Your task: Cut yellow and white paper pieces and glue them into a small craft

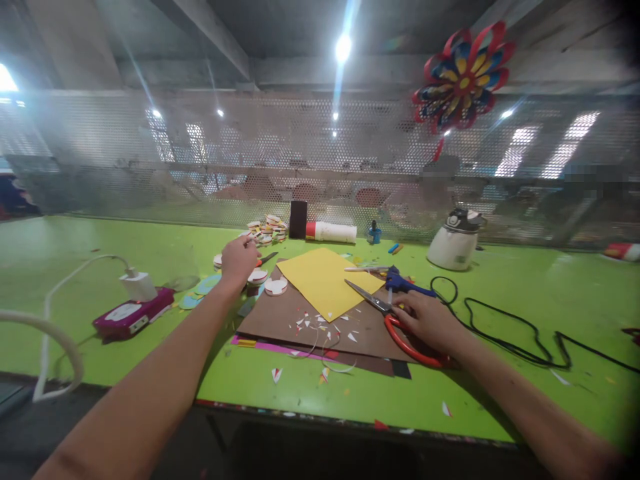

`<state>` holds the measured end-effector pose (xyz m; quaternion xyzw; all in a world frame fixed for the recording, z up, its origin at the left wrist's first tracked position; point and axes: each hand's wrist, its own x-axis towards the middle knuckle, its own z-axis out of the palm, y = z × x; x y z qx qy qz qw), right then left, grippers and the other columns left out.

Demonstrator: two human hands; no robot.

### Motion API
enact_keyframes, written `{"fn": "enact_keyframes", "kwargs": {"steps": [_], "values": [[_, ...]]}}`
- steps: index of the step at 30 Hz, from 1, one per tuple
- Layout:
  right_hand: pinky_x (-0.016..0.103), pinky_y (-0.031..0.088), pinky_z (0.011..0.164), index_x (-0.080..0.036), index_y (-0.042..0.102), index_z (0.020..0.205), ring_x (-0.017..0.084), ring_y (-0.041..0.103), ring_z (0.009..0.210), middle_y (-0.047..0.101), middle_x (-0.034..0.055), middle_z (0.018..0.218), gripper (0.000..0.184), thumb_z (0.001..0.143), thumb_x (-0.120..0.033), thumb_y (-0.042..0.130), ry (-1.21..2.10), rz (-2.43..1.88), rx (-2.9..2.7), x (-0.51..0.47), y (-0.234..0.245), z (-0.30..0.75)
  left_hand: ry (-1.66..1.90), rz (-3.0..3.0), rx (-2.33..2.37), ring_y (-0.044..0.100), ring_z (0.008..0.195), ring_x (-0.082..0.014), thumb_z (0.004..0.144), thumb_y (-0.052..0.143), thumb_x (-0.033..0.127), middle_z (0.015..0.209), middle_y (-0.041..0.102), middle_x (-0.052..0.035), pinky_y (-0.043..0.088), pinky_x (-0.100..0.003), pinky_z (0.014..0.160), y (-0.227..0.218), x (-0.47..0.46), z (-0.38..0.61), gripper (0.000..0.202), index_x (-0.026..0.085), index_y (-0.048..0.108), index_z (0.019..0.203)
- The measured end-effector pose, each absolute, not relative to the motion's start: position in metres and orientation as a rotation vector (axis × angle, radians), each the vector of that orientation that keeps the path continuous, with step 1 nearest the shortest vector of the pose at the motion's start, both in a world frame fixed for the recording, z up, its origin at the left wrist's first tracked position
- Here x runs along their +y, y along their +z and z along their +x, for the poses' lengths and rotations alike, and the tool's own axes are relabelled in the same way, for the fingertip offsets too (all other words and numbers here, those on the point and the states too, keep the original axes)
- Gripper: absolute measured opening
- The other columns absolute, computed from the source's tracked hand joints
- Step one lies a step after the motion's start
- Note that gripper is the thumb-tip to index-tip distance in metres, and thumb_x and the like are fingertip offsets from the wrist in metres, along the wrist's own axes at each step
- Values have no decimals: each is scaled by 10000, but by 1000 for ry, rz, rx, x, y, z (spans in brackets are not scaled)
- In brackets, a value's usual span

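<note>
Scissors point(383, 306) cross the brown sheet's point(280, 315) right edge under my right hand's point(426, 321) curled fingers, my left hand's point(239, 261) fingers narrow at the disc pile point(273, 231) near the surface's point(550, 283) far edge, either grip I cannot tell, and hasty pulling could topple discs.

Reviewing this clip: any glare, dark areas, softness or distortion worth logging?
Head view: the ceiling lamp flares into bluish streaks; head view: the mesh screen looks hazy and soft; head view: the far right edge fades to black, and the space under the table is very dark; head view: wide-angle stretching near the edges, while the scissors and yellow paper read clearly.
</note>
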<state>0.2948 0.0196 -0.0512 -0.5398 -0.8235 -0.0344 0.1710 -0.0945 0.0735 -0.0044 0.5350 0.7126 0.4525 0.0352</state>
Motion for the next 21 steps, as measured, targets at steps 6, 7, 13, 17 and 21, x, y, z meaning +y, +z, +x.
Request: {"fn": "enact_keyframes", "kwargs": {"steps": [6,7,13,17,21], "values": [[339,445,734,-144,685,860,239,627,778,690,107,855,285,885,-285,439,-179,-1476,-2126,18,-53,292,1419,1623,2067,643,729,-163,918,444,313,866,675,-71,519,-300,653,-10,77,-87,294,115,621,1045],[339,446,743,-147,681,839,239,628,782,695,105,849,282,884,-279,435,-189,-1457,-2093,17,-52,292,1403,1634,2048,639,771,-164,917,475,323,932,661,-73,530,-318,678,-10,77,-85,285,121,604,1071],[313,447,742,-165,676,797,219,652,744,727,84,814,266,878,-274,448,-207,-1368,-1961,16,-52,290,1316,1802,2029,618,718,-164,888,511,334,809,661,-48,488,-305,657,2,77,-82,244,132,648,879],[278,430,647,-168,676,764,193,635,645,711,68,722,297,898,-318,458,-215,-1355,-1915,16,-54,289,1265,2005,2015,587,663,-217,743,571,295,552,601,-40,352,-282,590,10,75,-85,266,195,569,496],[251,404,604,-171,643,678,158,583,568,652,38,618,335,911,-329,461,-233,-1345,-1884,17,-54,289,1261,2099,1945,519,582,-199,683,589,280,477,526,-12,294,-275,574,10,68,-88,220,212,534,482]]}}
